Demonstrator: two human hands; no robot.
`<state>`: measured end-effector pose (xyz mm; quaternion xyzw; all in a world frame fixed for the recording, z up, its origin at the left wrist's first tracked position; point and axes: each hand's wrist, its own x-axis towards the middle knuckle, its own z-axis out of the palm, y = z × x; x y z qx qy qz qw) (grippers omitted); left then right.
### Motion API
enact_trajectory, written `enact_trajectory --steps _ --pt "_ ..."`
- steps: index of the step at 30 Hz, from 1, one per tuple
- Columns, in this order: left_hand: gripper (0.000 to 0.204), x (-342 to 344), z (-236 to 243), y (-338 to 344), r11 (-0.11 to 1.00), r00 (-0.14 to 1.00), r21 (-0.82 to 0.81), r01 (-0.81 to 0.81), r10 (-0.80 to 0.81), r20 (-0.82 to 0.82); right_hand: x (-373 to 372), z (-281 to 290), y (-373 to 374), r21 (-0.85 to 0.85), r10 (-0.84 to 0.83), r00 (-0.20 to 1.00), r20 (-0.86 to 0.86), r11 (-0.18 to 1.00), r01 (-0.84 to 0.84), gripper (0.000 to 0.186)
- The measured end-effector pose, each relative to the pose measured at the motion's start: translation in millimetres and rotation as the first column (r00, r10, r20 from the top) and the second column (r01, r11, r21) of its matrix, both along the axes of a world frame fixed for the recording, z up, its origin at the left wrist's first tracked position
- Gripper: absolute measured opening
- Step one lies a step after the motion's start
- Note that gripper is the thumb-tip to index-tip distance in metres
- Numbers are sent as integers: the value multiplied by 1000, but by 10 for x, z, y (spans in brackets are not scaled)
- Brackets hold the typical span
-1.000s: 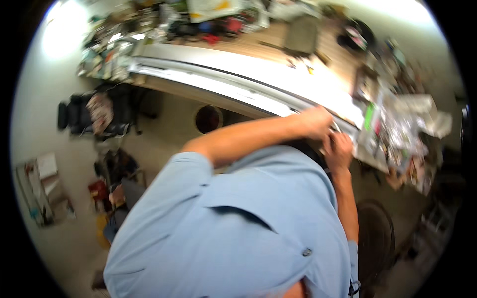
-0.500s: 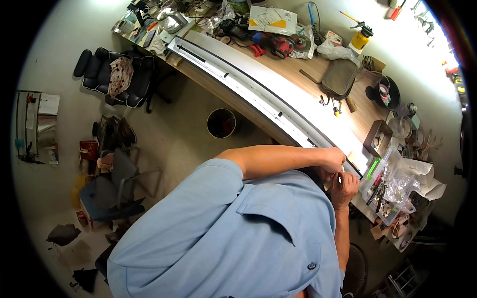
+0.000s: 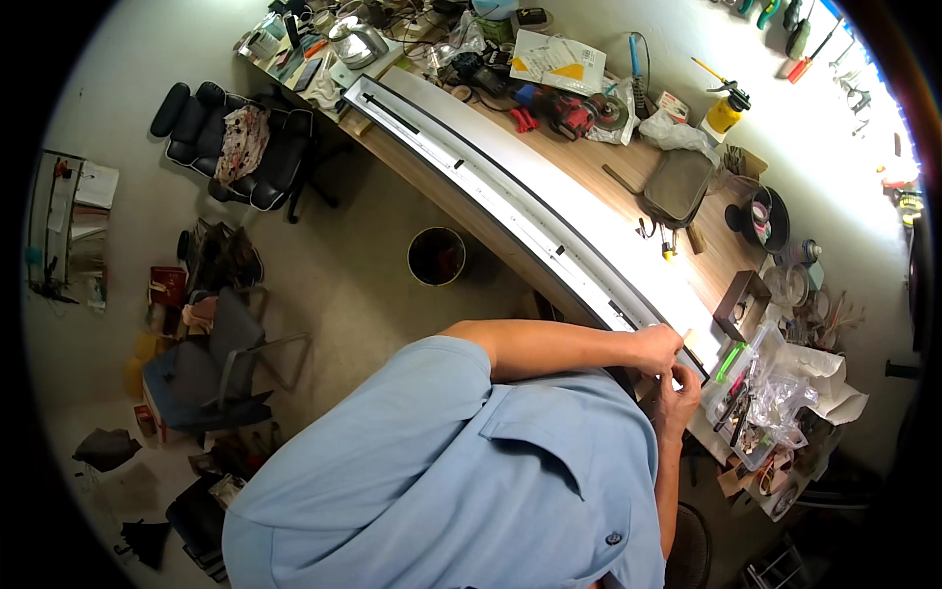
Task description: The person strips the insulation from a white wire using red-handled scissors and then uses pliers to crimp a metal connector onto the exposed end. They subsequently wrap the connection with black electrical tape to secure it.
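Observation:
A long, narrow white tray-like channel (image 3: 510, 201) with black edges lies along the near side of the wooden workbench (image 3: 628, 157). Small black pieces sit at intervals along its inside. At its right end my left hand (image 3: 655, 348) is closed, fingers curled down over the channel's near edge. Just beside and below it, my right hand (image 3: 677, 395) is closed too, thumb and fingers pinched together at the left hand's fingertips. Whatever lies between the fingers is too small or hidden to make out.
Right of my hands stands a clear plastic bin (image 3: 756, 393) of tools and bags, with an open brown box (image 3: 743, 304) behind it. An angle grinder (image 3: 579, 113), a grey pouch (image 3: 677, 187) and a yellow spray bottle (image 3: 724, 116) occupy the bench. A bucket (image 3: 437, 257) stands on the floor.
The view has shifted slightly. My right hand's fingers, earlier raised beside a small pale piece, now sit lower against my left hand. The pale piece no longer shows.

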<state>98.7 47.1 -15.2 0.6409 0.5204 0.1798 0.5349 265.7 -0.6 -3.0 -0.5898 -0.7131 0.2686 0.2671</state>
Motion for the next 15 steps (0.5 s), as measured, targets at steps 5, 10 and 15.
enact_trajectory --steps 5,10,15 --pt "22 -15 4 -43 996 998 67 -53 50 37 104 -16 99 -367 -80 987 -142 930 23 19" --pt "20 -52 44 -72 994 998 96 -56 53 34 144 2 311 -683 -219 917 -333 727 -74 18" --pt "21 -81 86 -85 991 999 134 -32 26 47 194 -3 270 -894 -631 681 -372 441 -79 14"
